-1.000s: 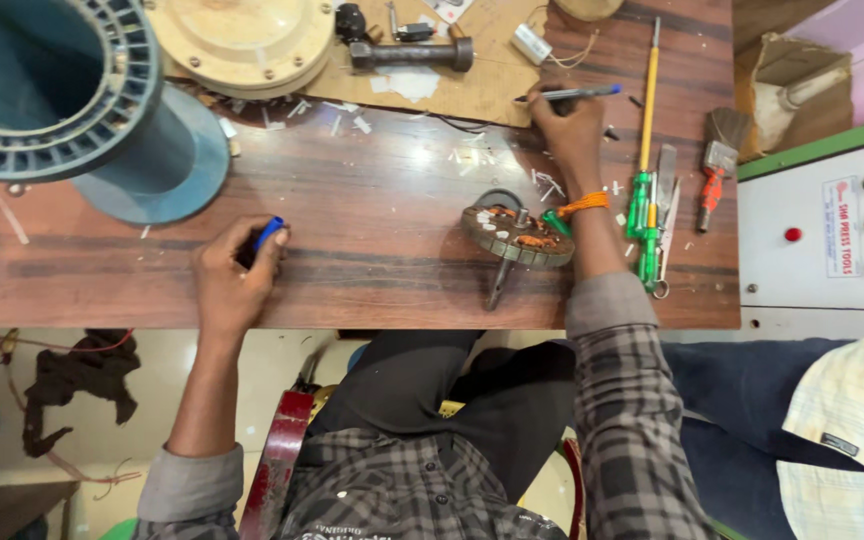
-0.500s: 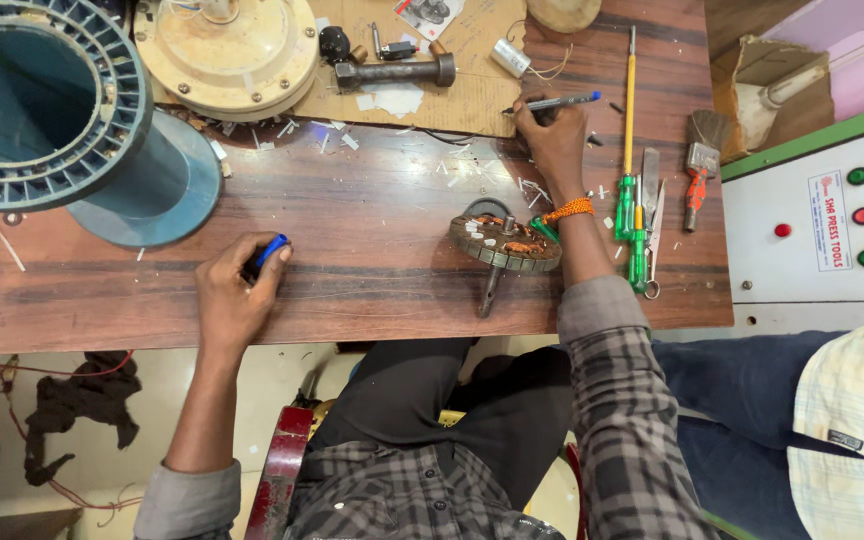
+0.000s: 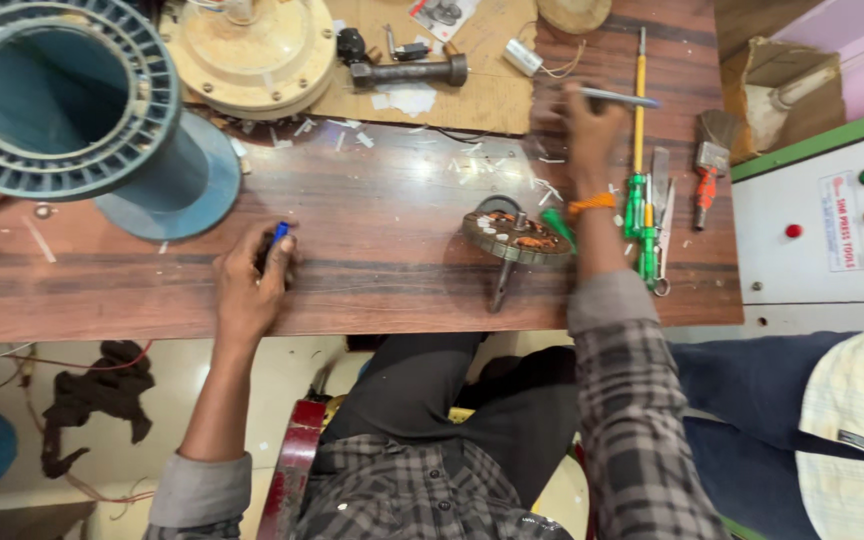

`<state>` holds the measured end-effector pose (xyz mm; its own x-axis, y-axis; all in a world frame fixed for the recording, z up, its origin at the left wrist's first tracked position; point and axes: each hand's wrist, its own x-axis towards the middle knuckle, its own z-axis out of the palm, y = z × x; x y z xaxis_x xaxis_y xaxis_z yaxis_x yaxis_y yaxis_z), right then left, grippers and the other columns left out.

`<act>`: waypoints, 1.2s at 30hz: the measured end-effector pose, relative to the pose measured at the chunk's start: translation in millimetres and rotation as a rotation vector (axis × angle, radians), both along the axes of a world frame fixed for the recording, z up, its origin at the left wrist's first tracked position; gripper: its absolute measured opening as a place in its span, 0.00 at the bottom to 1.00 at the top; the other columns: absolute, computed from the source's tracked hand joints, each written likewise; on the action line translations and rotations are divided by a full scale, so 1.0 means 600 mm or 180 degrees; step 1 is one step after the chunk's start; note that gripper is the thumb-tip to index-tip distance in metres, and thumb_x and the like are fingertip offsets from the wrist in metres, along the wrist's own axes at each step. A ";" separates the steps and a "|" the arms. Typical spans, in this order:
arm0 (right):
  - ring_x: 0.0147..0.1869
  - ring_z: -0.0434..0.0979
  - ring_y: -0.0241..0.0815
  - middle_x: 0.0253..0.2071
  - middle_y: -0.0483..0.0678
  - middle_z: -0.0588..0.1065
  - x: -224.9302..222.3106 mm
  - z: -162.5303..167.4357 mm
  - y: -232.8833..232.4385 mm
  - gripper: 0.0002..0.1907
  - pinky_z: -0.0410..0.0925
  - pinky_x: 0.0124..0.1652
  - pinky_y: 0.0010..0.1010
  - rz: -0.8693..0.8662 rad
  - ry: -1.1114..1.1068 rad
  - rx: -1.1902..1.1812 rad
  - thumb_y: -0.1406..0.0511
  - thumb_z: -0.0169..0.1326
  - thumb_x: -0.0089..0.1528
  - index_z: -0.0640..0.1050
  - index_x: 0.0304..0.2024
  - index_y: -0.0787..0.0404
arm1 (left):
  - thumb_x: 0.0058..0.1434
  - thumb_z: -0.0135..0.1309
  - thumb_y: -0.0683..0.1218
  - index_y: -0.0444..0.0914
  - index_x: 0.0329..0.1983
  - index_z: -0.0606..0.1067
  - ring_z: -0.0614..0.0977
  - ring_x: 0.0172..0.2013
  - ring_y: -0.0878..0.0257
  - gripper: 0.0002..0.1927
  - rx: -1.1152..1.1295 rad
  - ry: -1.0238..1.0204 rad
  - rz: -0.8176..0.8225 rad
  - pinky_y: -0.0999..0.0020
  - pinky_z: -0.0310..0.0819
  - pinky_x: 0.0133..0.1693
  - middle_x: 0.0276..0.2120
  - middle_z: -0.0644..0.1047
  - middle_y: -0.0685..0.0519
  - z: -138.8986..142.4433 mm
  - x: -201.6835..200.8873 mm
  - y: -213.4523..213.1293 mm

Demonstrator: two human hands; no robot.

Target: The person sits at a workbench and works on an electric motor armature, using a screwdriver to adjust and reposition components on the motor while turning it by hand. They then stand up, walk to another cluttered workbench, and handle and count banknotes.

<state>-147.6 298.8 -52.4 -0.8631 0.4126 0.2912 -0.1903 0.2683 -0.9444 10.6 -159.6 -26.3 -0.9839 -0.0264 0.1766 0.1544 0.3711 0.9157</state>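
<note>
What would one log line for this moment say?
left hand: holds blue pen on table | right hand: grips grey tool | stator: between hands

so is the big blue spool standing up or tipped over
Tipped over: the blue spool lies on the wooden table, its hollow core open toward the camera, far flange resting on the wood.

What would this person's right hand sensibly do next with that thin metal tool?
Probably bring the thin grey metal rod in the right hand back to the round copper-wound stator lying nearer on the wooden bench; the left hand only grips a small blue object.
</note>
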 end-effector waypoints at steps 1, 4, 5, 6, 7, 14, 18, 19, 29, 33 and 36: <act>0.36 0.78 0.33 0.37 0.45 0.79 0.016 0.020 0.002 0.08 0.73 0.35 0.26 0.0089 0.0429 -0.0406 0.66 0.62 0.68 0.80 0.45 0.63 | 0.70 0.55 0.42 0.36 0.53 0.74 0.78 0.26 0.69 0.10 0.0435 -0.0121 0.0005 0.73 0.71 0.29 0.29 0.80 0.53 -0.002 0.000 -0.002; 0.37 0.76 0.34 0.41 0.46 0.74 0.103 0.111 0.001 0.13 0.71 0.35 0.25 0.0216 0.0837 -0.0731 0.70 0.64 0.69 0.72 0.50 0.62 | 0.70 0.52 0.41 0.36 0.57 0.71 0.79 0.30 0.70 0.13 0.0896 -0.0235 -0.0082 0.74 0.71 0.30 0.33 0.80 0.55 -0.010 -0.001 -0.007; 0.41 0.75 0.33 0.45 0.46 0.73 0.178 0.141 -0.004 0.14 0.69 0.36 0.23 0.0414 0.0846 -0.0612 0.71 0.65 0.73 0.71 0.52 0.62 | 0.70 0.51 0.40 0.36 0.58 0.71 0.79 0.31 0.69 0.13 0.0883 -0.0256 -0.0129 0.74 0.72 0.31 0.35 0.79 0.55 -0.013 0.000 -0.010; 0.40 0.74 0.35 0.42 0.47 0.73 0.241 0.165 -0.026 0.13 0.69 0.38 0.24 0.0469 0.0743 -0.0240 0.71 0.65 0.75 0.71 0.51 0.65 | 0.72 0.52 0.39 0.35 0.57 0.74 0.78 0.34 0.69 0.12 0.0749 -0.0094 -0.0278 0.73 0.73 0.35 0.36 0.79 0.54 -0.018 -0.002 -0.011; 0.38 0.75 0.35 0.41 0.49 0.74 0.293 0.183 -0.056 0.12 0.69 0.37 0.25 0.0603 0.0657 -0.0095 0.69 0.63 0.74 0.73 0.51 0.66 | 0.73 0.53 0.38 0.34 0.56 0.76 0.78 0.37 0.68 0.10 0.0594 0.0045 -0.0400 0.73 0.75 0.39 0.38 0.78 0.52 -0.021 -0.001 -0.015; 0.32 0.76 0.36 0.40 0.55 0.79 0.437 0.185 -0.303 0.10 0.70 0.34 0.26 0.1506 -0.0461 -0.0823 0.68 0.57 0.70 0.76 0.51 0.69 | 0.64 0.59 0.37 0.33 0.52 0.79 0.86 0.43 0.65 0.13 0.1500 -0.0405 -0.1115 0.72 0.80 0.43 0.43 0.83 0.51 -0.038 0.026 -0.010; 0.28 0.75 0.33 0.41 0.56 0.82 0.432 0.148 -0.365 0.09 0.69 0.30 0.23 0.1467 -0.0794 -0.1066 0.69 0.57 0.68 0.76 0.48 0.69 | 0.63 0.61 0.37 0.34 0.51 0.81 0.86 0.41 0.66 0.13 0.1437 -0.0551 -0.1455 0.73 0.80 0.41 0.42 0.84 0.51 -0.042 0.055 0.015; 0.28 0.75 0.33 0.41 0.56 0.82 0.435 0.139 -0.369 0.09 0.68 0.30 0.23 0.1406 -0.0847 -0.1042 0.69 0.57 0.67 0.77 0.48 0.69 | 0.62 0.61 0.37 0.34 0.51 0.82 0.85 0.39 0.67 0.13 0.1349 -0.0618 -0.1493 0.73 0.80 0.39 0.41 0.85 0.51 -0.043 0.060 0.019; 0.26 0.74 0.35 0.39 0.58 0.82 0.472 0.084 -0.356 0.10 0.68 0.28 0.24 0.1115 -0.0537 -0.1325 0.70 0.59 0.67 0.78 0.47 0.72 | 0.63 0.62 0.38 0.34 0.50 0.82 0.85 0.45 0.66 0.13 0.1259 -0.0278 -0.2021 0.70 0.79 0.49 0.44 0.85 0.49 -0.043 0.074 0.037; 0.27 0.74 0.35 0.38 0.58 0.82 0.486 0.074 -0.354 0.09 0.67 0.28 0.25 0.0961 -0.0367 -0.1295 0.70 0.59 0.68 0.78 0.46 0.73 | 0.61 0.64 0.39 0.35 0.49 0.82 0.85 0.46 0.64 0.12 0.1011 -0.0211 -0.2195 0.68 0.79 0.50 0.44 0.85 0.49 -0.039 0.069 0.034; 0.33 0.78 0.36 0.38 0.56 0.81 0.499 0.065 -0.353 0.08 0.68 0.30 0.25 0.0837 -0.0268 -0.1244 0.71 0.59 0.68 0.78 0.46 0.72 | 0.61 0.64 0.40 0.36 0.49 0.82 0.85 0.46 0.64 0.13 0.0968 -0.0308 -0.2253 0.68 0.79 0.50 0.44 0.85 0.50 -0.036 0.069 0.032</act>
